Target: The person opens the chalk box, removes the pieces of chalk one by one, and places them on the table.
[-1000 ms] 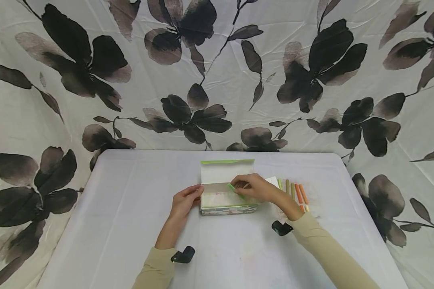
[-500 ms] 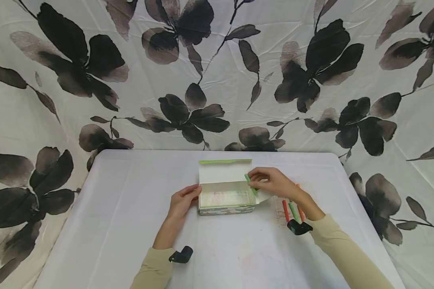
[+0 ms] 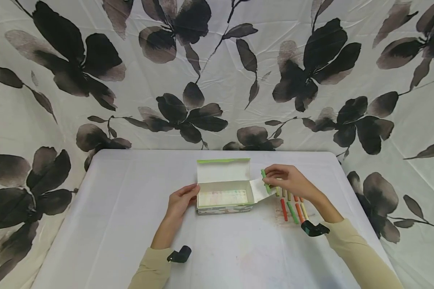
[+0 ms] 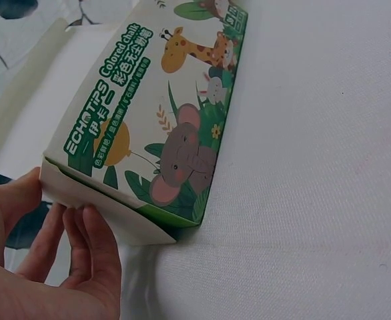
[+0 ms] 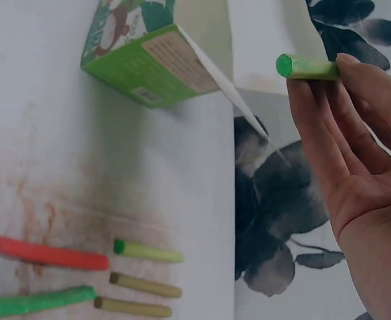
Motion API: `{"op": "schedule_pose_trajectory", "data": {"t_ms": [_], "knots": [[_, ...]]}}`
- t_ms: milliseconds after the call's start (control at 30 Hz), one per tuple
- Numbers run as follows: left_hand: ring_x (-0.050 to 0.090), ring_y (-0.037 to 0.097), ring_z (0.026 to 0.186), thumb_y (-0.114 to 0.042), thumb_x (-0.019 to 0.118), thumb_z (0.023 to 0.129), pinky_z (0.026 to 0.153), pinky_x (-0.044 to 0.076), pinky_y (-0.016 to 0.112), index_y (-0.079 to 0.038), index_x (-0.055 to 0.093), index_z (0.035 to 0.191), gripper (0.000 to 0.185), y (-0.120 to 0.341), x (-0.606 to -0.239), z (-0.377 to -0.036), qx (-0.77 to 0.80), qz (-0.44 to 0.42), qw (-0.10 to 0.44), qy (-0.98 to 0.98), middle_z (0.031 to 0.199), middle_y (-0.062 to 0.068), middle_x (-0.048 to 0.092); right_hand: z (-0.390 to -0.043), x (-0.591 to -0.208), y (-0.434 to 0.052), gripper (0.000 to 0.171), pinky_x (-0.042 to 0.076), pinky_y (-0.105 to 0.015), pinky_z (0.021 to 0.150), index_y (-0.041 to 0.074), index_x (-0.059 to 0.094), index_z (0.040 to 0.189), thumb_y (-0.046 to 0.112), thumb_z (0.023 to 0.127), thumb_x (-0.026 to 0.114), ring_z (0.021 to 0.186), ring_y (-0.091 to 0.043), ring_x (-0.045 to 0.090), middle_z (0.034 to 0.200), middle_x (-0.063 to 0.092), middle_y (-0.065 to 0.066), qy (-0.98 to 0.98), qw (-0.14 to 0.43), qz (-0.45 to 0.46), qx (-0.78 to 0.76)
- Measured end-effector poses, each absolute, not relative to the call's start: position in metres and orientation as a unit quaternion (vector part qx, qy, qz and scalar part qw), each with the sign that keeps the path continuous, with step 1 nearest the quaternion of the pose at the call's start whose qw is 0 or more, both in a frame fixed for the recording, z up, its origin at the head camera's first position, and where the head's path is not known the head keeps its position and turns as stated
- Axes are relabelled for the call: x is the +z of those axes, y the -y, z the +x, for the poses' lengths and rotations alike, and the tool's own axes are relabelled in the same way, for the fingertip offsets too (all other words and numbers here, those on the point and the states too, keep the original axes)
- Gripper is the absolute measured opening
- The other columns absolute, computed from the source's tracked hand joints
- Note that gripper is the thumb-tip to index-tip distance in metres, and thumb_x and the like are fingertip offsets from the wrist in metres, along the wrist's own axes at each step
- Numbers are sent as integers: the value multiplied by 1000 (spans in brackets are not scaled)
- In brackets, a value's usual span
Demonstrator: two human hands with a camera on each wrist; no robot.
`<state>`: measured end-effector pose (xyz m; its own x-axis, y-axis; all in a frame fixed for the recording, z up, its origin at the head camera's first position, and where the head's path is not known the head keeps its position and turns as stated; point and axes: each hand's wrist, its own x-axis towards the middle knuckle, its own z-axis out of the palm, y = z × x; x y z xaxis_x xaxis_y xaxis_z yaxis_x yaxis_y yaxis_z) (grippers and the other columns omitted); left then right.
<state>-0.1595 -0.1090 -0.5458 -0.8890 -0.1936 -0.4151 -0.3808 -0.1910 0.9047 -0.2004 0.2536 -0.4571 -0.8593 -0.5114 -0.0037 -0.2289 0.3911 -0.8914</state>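
A colored chalk box (image 4: pixel 175 113) printed with a giraffe and an elephant stands on the table with its lid (image 3: pixel 223 170) raised. In the head view its inside (image 3: pixel 224 197) shows a pale, stained bottom. My left hand (image 3: pixel 180 202) holds the box's left end, thumb at the top edge and fingers against the end flap (image 4: pixel 109 203). Off to the right of the box, my right hand (image 3: pixel 291 180) pinches a green chalk stick (image 5: pixel 309 67) between thumb and fingertips. It is held above the open right flap (image 3: pixel 261 190).
Several chalk sticks lie in two rows to the right of the box, among them a red chalk (image 5: pixel 52 253), a green chalk (image 5: pixel 39 301) and an olive chalk (image 5: pixel 145 285). Chalk dust (image 3: pixel 280 214) marks the white tablecloth (image 3: pixel 137 180). A floral curtain (image 3: pixel 217 72) hangs behind.
My right hand has lifted the green chalk out of the box and carried it right, past the right flap. My left hand has stayed on the box.
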Motion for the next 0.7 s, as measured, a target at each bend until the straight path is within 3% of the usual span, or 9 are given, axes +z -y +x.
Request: {"op": "schedule_pose_trajectory", "data": {"t_ms": [700], "knots": [[64,12,83,-21,79,93,72,54,18,2,68,128,43,109,-546,-159,727,-232,70,-642,104,6,72,-174,-476,-319,37,55,-24,90,-4,61,130,19,102,68,104,-9,69,118,70,-17,-855,118,-138,-486]]}}
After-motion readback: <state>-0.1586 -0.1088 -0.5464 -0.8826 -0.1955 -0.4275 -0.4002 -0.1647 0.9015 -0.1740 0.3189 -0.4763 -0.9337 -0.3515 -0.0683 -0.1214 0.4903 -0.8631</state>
